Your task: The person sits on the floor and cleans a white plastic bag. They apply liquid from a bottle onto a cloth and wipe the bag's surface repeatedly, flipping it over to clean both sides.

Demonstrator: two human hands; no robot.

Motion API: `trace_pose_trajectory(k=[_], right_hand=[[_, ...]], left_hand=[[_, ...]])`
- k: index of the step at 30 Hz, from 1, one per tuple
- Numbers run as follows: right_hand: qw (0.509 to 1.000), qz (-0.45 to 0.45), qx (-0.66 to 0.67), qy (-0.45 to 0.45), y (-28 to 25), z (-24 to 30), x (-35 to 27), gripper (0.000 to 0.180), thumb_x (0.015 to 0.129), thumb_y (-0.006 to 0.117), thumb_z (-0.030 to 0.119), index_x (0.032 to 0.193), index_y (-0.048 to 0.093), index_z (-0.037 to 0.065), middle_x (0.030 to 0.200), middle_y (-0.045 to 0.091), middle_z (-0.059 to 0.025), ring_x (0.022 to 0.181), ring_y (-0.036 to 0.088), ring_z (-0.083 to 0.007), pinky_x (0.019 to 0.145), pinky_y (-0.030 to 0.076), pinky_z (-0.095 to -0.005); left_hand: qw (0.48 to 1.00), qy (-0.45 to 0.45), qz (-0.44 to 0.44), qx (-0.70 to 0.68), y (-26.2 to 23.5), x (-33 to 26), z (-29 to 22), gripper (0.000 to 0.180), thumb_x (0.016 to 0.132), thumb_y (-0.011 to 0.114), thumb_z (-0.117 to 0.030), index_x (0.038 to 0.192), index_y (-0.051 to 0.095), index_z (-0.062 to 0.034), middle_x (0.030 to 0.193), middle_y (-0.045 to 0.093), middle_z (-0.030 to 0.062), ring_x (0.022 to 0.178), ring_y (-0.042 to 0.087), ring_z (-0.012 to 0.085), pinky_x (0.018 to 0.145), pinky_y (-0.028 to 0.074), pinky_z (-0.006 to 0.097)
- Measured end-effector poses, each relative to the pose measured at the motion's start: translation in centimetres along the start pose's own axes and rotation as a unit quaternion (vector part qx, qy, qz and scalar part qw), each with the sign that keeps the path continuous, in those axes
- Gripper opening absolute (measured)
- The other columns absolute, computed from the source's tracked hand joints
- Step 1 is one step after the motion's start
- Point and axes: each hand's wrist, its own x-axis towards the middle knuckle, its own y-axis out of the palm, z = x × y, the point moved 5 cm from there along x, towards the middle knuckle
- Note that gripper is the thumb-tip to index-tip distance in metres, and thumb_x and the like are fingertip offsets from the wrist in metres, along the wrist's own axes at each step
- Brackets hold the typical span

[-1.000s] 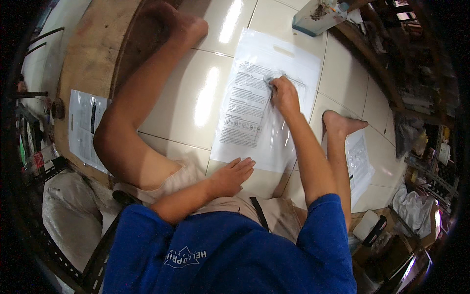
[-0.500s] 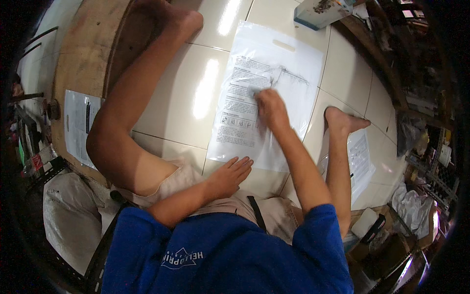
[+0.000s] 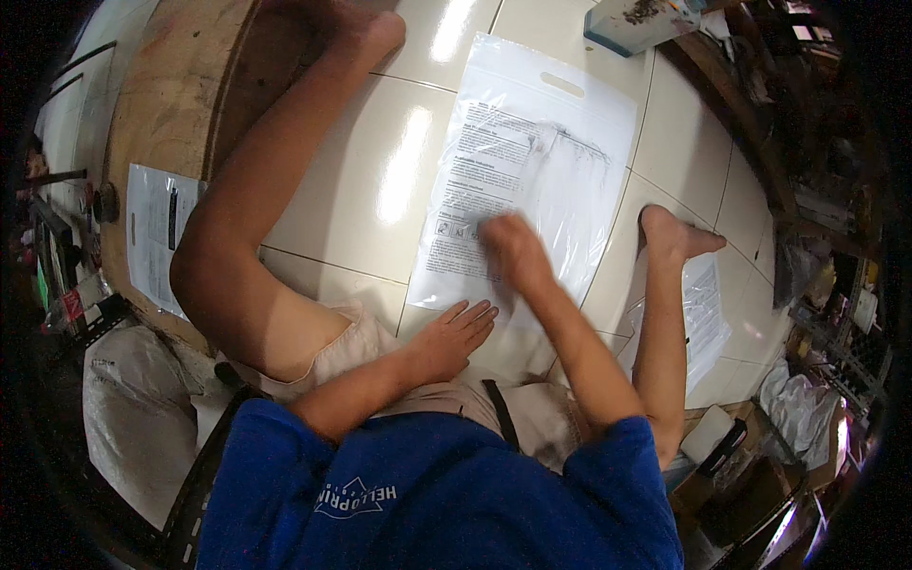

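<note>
A white plastic bag [image 3: 591, 204] with a cut-out handle at its far end lies flat on the floor between my legs. Black print fills its left half, and dark smears mark the right half near the handle. My left hand [image 3: 454, 334] rests palm down with its fingers stretched out, the fingertips on the bag's near edge. My right hand [image 3: 518, 255] is closed over the lower middle of the bag, beside the print. Slight motion blur and the fingers hide whatever it may hold.
Pale tiles [image 3: 328, 176] form the floor. At the left, a wooden bench [image 3: 163, 104] bears another printed bag [image 3: 147, 237]. A further printed bag [image 3: 703, 323] lies beyond my right leg. A box [image 3: 638, 24] stands at the far right, and shelves line the right side.
My right hand has moved down the bag toward me, uncovering more of the smeared area. My left hand stays at the near edge. The whole view has shifted slightly.
</note>
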Motion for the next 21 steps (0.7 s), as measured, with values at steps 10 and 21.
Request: trace_pose_trajectory(k=[10, 21], right_hand=[[0.995, -0.068, 0.009, 0.072, -5.7, -1.9, 7.1, 0.028, 0.086, 0.061, 0.001, 0.114, 0.064, 0.002, 0.092, 0.064, -0.0173, 0.079, 0.062, -0.0329, 0.079, 0.051, -0.0382], [0.994, -0.083, -0.075, 0.009, -2.3, -1.0, 6.1, 0.021, 0.076, 0.058, 0.001, 0.096, 0.065, 0.004, 0.085, 0.061, -0.0157, 0.089, 0.058, -0.0355, 0.077, 0.049, -0.0443]], left_hand=[[1.0, -0.002, -0.015, -0.012, -0.1, -0.2, 0.0, 0.079, 0.081, 0.068, -0.034, 0.143, 0.038, 0.0038, 0.156, 0.027, 0.0186, 0.147, 0.019, 0.0307, 0.12, 0.016, 0.047], [1.0, 0.005, 0.001, -0.017, 0.5, -0.2, -0.2, 0.078, 0.082, 0.067, -0.033, 0.143, 0.036, 0.0048, 0.157, 0.024, 0.0195, 0.148, 0.018, 0.0329, 0.12, 0.015, 0.049]])
